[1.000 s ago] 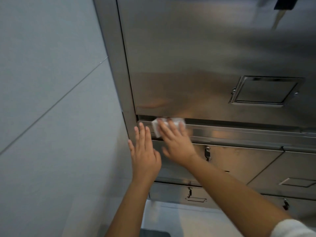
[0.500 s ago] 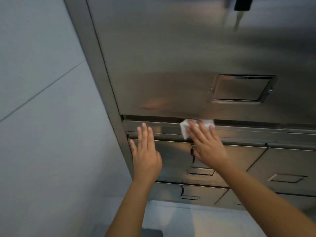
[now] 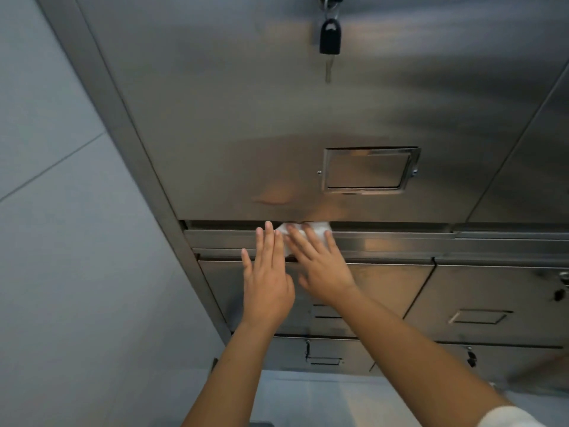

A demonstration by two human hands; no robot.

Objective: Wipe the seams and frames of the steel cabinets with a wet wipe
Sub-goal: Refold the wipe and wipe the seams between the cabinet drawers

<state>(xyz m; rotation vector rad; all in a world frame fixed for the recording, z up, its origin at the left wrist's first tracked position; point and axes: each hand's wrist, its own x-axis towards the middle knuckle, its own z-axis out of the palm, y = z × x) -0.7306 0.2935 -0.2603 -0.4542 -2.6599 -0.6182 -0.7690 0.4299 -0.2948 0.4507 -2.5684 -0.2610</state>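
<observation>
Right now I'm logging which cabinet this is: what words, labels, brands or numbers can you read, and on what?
None can be read.
Label holder on the upper door: no writing shows.
Padlock: no legible marking.
Lower drawer label holder: too blurred to tell.

Your white wet wipe (image 3: 318, 229) lies crumpled flat against the horizontal frame rail (image 3: 400, 241) of the brushed steel cabinet (image 3: 231, 118), pressed there under the straight fingers of your right hand (image 3: 320, 266). Its top edge reaches the dark seam (image 3: 385, 224) just above that rail.
</observation>
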